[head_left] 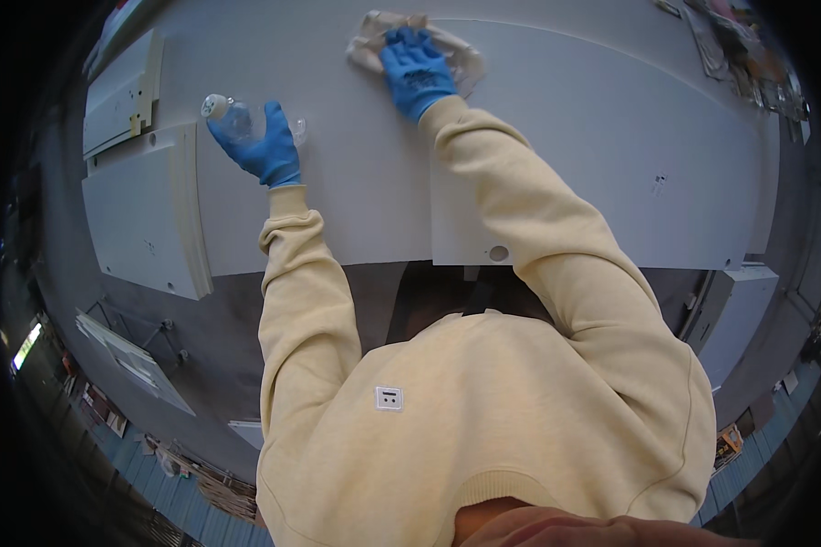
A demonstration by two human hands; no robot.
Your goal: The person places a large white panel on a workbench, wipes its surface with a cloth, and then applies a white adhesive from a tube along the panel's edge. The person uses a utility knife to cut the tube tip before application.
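Observation:
My left hand [266, 153], in a blue glove, is closed around a clear plastic bottle [238, 122] with a white cap [214, 107]. The bottle lies tilted across the palm, its cap end to the left. Farther out, my right hand [417, 77], also gloved in blue, presses a whitish crumpled cloth [367, 50] down near the back edge of a large white panel [602, 155]. The fingers lie over the cloth, which bunches out on both sides of the hand.
Under the panel is a pale worktop [337, 219]. At the left stand stacked white boards [146, 214], with more boards [114, 114] behind. A cluttered pile [757, 64] sits at the far right. A white cabinet-like box [734, 314] stands below the panel's right end.

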